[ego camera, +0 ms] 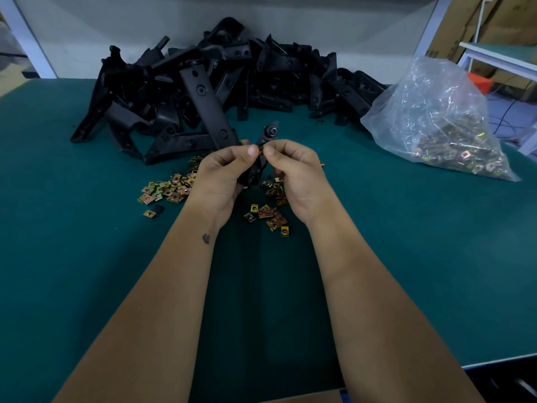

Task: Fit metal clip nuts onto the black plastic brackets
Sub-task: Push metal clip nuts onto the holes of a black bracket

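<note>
Your left hand [220,170] grips a black bracket [263,158] held above the green desk [87,257], its round boss pointing toward 12 o'clock, while your right hand [293,167] pinches a metal clip nut [261,149] against the bracket's edge, thumbs nearly touching. Below your hands, loose clip nuts [171,189] lie scattered on the desk from 9 to 5 o'clock. Farther out, the pile of brackets [209,80] sits at 12 o'clock and a clear bag of nuts [436,123] lies at 2 o'clock.
</note>
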`<state>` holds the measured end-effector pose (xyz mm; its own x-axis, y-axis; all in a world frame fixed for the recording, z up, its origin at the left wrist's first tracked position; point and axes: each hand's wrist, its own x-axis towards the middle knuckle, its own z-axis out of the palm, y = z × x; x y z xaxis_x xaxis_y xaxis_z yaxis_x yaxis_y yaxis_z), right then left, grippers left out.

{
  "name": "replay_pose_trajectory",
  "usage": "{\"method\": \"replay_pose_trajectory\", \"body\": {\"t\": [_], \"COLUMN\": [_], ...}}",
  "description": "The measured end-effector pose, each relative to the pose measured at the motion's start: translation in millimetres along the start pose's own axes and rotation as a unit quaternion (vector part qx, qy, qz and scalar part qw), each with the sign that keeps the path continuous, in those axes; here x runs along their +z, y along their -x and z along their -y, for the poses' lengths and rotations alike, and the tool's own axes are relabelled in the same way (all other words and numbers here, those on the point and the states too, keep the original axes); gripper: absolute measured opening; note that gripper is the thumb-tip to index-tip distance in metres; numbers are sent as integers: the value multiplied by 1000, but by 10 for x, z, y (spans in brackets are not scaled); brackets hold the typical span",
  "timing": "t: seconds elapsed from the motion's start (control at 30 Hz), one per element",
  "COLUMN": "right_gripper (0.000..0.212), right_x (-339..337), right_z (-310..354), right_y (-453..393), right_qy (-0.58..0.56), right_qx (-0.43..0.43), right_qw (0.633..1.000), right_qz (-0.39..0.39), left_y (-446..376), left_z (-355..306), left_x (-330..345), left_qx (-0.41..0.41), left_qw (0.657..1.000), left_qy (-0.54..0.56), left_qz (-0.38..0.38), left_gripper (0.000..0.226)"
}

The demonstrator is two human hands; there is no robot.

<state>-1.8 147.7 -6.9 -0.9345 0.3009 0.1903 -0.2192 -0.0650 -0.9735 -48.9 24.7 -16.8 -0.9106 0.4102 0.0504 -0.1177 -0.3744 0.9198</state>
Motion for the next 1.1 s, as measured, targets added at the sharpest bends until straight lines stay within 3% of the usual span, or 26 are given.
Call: {"method": "replay_pose_trajectory", "body": {"t": [0.23, 0.37, 0.47, 0.57, 0.73, 0.97, 1.03, 1.1], "right_gripper": [16, 29, 30, 26, 16, 12, 15, 17], "right_x": [-14, 28, 83, 38, 29, -111, -109, -65], "right_z": [39, 41, 36, 15, -59, -37, -29, -37], "right_y": [12, 17, 17, -15, -30, -24, -23, -21], "right_qy": [-35, -49, -48, 50, 202, 191, 247, 341], "right_qx": [21, 25, 18, 28, -4, 1, 6, -14], "right_qw": [999, 998, 998, 994, 971, 955, 946, 929], "right_qz": [23, 24, -23, -90, -129, -229, -212, -145], "left_y": [27, 0, -18, -42, -80, -130, -133, -135], "left_z": [-20, -12, 1, 38, 23, -57, -72, -82], "left_x": [-18, -10, -11, -4, -1, -115, -142, -159], "left_qx": [8, 28, 46, 42, 44, 50, 49, 50], "left_qw": [1000, 999, 997, 993, 983, 975, 973, 972], "left_qy": [21, 1, -27, -74, -64, -23, -12, 0], "left_qz": [15, -40, -53, -84, -167, -217, -227, -228], "left_gripper": [13, 10, 9, 14, 21, 31, 34, 39]}}
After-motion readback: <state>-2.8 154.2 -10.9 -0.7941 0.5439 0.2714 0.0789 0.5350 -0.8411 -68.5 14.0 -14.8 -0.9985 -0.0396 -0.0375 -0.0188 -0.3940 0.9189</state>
